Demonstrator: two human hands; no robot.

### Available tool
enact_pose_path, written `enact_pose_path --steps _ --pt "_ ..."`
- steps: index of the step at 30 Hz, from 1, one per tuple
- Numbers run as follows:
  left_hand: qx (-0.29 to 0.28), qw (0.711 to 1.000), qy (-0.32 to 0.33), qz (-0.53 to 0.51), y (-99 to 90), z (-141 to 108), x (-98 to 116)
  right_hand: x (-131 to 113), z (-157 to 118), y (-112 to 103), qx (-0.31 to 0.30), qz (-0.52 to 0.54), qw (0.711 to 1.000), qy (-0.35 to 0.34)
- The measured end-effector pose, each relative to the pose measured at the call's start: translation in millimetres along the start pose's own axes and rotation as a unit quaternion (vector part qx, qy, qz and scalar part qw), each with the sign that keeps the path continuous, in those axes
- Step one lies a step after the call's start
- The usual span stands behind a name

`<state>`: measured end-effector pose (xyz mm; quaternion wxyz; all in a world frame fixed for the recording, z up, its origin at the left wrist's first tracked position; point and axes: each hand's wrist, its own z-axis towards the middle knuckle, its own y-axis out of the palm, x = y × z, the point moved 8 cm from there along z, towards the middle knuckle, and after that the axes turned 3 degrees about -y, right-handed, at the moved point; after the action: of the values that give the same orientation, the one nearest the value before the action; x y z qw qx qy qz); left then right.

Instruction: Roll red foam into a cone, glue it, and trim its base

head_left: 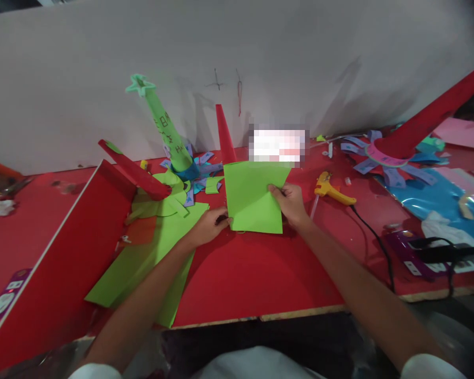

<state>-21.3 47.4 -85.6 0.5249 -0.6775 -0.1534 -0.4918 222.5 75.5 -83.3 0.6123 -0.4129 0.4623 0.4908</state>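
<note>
In front of me a rectangular bright green foam or paper sheet [253,197] is held up over the red table. My right hand [292,202] grips its right edge, thumb on the near face and the other fingers behind. At its lower left corner, my left hand [208,226] is closed with the fingertips pinching the edge. A dark patch shows between those fingers, too unclear to name. Behind the sheet stands a narrow red cone [226,134]. Larger green sheets [142,273] lie under and beside my left forearm.
A red board [59,252] stands on edge at left, near a red cone [136,171] on green cutouts. A green lettered tower [168,131] with a star top rises behind. To the right lie a yellow glue gun [334,190] with its cord, a purple box [416,255] and blue sheeting [422,197].
</note>
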Motion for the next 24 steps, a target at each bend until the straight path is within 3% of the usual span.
enact_pose_path --steps 6,13,24 --pt "0.031 0.999 -0.018 0.041 -4.8 1.3 0.2 -1.5 -0.3 -2.1 0.017 0.003 1.000 0.005" --pt "0.054 0.998 -0.003 0.017 -6.4 2.0 -2.8 -2.4 0.7 -6.1 0.043 0.005 0.999 -0.003" --pt "0.053 0.999 0.004 -0.013 -5.6 0.1 -2.2 -4.5 2.2 -14.8 0.092 -0.017 0.995 -0.021"
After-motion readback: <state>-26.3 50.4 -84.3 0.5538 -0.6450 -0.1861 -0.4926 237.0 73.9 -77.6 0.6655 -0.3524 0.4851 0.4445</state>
